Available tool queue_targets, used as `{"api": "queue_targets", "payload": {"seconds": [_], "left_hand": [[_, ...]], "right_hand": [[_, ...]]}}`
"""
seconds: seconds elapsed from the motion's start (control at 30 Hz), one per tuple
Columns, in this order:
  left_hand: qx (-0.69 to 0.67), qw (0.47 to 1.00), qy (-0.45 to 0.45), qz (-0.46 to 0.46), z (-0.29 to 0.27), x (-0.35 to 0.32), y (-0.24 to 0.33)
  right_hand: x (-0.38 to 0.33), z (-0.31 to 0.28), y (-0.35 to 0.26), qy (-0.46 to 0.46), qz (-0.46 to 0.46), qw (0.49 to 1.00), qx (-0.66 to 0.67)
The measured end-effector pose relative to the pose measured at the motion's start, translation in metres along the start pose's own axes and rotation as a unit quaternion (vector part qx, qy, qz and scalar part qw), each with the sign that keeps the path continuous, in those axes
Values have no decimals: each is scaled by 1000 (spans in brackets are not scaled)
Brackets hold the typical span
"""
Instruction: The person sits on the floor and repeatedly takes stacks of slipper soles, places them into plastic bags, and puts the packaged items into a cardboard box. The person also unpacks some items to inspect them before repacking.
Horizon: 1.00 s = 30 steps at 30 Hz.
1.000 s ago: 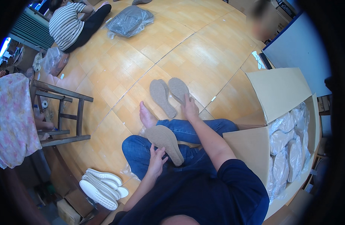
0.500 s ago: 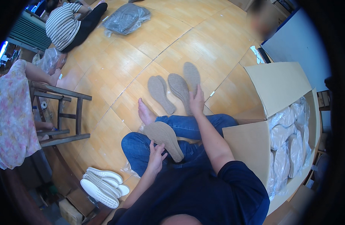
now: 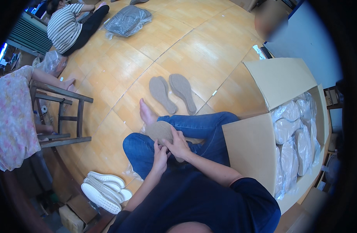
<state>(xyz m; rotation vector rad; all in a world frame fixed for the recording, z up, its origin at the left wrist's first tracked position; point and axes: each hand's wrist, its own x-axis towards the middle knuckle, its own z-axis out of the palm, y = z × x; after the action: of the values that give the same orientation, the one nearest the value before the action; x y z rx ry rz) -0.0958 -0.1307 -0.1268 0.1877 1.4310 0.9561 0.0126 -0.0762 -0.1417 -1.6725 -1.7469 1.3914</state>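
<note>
Over my crossed legs I hold a stack of grey-brown insoles (image 3: 159,130), rounded ends pointing away from me. My left hand (image 3: 160,158) is closed on its left side, fingertips at the lower edge. Across the right side of the same stack lies my right hand (image 3: 178,145), its fingers bent round it; the two hands nearly touch. My hands cover much of the insoles, so how many are held cannot be seen. Beyond my bare foot, two more groups of insoles rest on the floor: a left one (image 3: 161,95) and a right one (image 3: 182,93).
An open cardboard box (image 3: 250,155) on my right holds several plastic-wrapped insole bundles (image 3: 289,153). White shoe soles (image 3: 102,192) lie at lower left. A wooden stool (image 3: 79,120) and people sit to the left. Further off is a plastic-wrapped grey bundle (image 3: 128,21).
My right hand has come back from the far floor to the stack at my lap, bringing the insole it held. That insole no longer shows beside the right floor group.
</note>
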Motion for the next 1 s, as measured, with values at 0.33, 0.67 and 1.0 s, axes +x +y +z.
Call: {"api": "queue_targets", "payload": {"seconds": [0.33, 0.67, 1.0], "left_hand": [[-70, 997, -9, 23, -10, -13, -10], [-191, 954, -156, 168, -1, -27, 39], [-216, 900, -311, 216, 26, -58, 83]], "right_hand": [[-10, -1, 25, -56, 68, 994, 60], [-15, -39, -49, -117, -36, 921, 370], [-37, -96, -89, 12, -273, 945, 177]]}}
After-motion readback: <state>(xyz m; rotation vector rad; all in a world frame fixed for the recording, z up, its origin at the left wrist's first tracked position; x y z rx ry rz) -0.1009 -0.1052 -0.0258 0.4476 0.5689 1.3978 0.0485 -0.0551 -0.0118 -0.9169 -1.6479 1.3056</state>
